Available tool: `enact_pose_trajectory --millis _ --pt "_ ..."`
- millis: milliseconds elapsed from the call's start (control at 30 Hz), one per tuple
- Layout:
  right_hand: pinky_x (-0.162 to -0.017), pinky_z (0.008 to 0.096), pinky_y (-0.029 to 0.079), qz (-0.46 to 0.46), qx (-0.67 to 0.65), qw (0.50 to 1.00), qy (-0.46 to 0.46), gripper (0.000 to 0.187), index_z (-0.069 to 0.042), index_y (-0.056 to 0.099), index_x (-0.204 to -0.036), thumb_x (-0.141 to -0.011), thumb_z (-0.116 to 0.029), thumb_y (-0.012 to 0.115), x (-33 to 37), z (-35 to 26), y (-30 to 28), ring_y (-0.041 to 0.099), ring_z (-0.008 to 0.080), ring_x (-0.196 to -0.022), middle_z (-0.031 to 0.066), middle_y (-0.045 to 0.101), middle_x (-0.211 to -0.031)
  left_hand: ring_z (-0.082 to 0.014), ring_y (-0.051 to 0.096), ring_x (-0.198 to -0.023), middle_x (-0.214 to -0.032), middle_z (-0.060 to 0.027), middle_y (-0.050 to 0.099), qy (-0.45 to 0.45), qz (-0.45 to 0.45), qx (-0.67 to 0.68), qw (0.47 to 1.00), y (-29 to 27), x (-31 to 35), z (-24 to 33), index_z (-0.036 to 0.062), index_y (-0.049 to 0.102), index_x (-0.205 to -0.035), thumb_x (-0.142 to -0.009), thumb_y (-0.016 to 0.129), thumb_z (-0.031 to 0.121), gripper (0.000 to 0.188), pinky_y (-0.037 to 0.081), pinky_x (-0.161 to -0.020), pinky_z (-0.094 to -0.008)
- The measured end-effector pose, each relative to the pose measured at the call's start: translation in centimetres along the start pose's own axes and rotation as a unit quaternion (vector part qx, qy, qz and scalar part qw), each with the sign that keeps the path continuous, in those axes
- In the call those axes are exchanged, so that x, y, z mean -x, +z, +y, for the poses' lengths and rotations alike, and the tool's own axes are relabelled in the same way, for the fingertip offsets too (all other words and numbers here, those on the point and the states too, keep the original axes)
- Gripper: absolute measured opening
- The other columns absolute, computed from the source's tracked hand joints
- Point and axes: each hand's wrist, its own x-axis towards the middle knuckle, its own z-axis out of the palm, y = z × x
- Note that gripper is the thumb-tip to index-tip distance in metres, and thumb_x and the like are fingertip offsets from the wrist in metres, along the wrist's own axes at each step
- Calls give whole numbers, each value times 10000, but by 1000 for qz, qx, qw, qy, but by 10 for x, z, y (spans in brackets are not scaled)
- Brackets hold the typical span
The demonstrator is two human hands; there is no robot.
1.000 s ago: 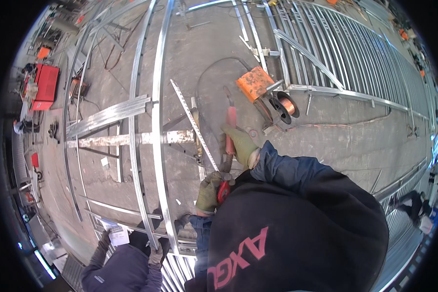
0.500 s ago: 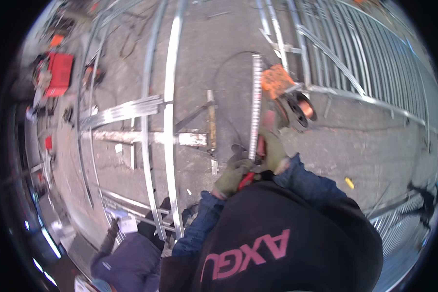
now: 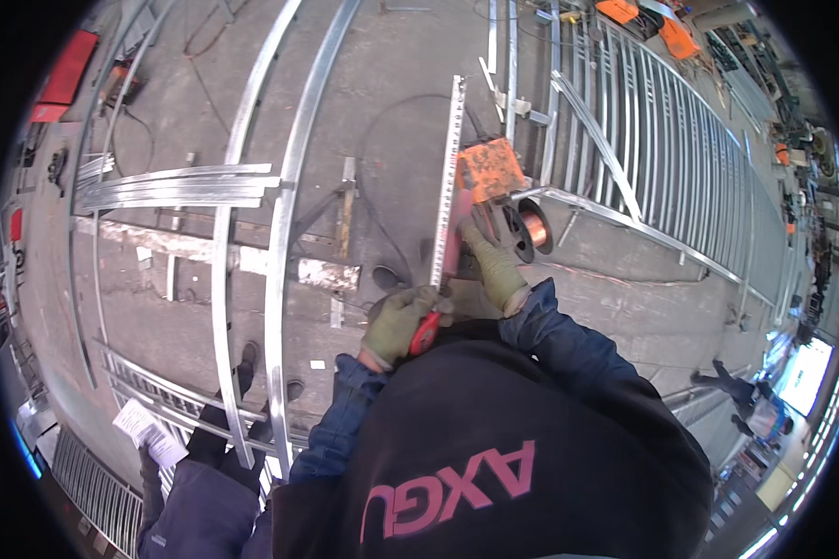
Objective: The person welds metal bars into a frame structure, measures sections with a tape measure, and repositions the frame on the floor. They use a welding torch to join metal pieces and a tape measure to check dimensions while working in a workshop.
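My gloved left hand (image 3: pixel 399 324) is closed around the red case of a tape measure (image 3: pixel 424 333), close against my dark top. From it the white tape blade (image 3: pixel 450 158) runs out straight, away from me. Beside the blade, my gloved right hand (image 3: pixel 496 265) reaches forward with its fingers on a blurred, red elongated thing (image 3: pixel 453 244) whose kind I cannot make out. Just beyond that hand sit an orange box-shaped machine (image 3: pixel 490 171) and a spool of copper-coloured wire (image 3: pixel 533 229).
Long metal profiles (image 3: pixel 282 214) form a frame on the left, with shorter profiles (image 3: pixel 182 189) lying across. A slatted metal panel (image 3: pixel 662 121) lies far right. A person (image 3: pixel 200 503) holding a paper sheet (image 3: pixel 149 434) is at lower left; another person (image 3: pixel 764 410) is at right.
The view has swung, so most surroundings appear farther left and more shows on the right. My right hand has moved forward along the tape blade; the left still grips the tape measure.
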Motion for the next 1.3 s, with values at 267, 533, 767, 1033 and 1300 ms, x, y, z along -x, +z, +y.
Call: enact_pose_trajectory --millis 267,533,767,1033,1300 --pt "-697 335 578 192 73 979 4 381 -56 720 -1174 -1010 -391 798 -173 -40 -144 739 194 -777 66 783 -950 -138 732 -887 -1038 -66 791 -43 143 79 986 -22 -57 9 25 734 -1131 -1149 619 333 329 587 -793 -290" --pt "-775 359 568 215 391 893 -63 473 19 776 -1249 -965 -356 815 -437 -98 -261 733 188 -849 101 810 -1039 -219 751 -991 -1084 -105 780 -139 224 120 957 -17 -155 35 10 768 -1100 -1140 623 396 414 594 -914 -362" --pt "-1099 445 520 136 631 757 -106 414 -158 841 -1203 -902 -437 781 -601 -116 -265 687 320 -1270 108 773 -1323 -184 718 -1002 -1048 -75 778 -258 250 61 931 -26 -229 60 64 780 -1073 -1146 594 457 441 558 -910 -339" --pt "-1206 507 406 14 749 638 -177 365 -215 855 -1100 -879 -475 726 -675 -59 -267 556 309 -1412 48 748 -1323 -186 722 -983 -1038 -71 784 -258 305 167 902 -29 -272 59 61 780 -1116 -1154 591 353 350 565 -895 -334" --pt "-1175 515 462 -12 761 630 -154 343 -147 839 -1082 -947 -440 723 -673 -36 -276 594 398 -1378 89 726 -1404 -237 743 -988 -1053 -112 773 -256 257 -22 932 -51 -233 10 34 724 -1232 -1152 565 460 462 597 -905 -389"
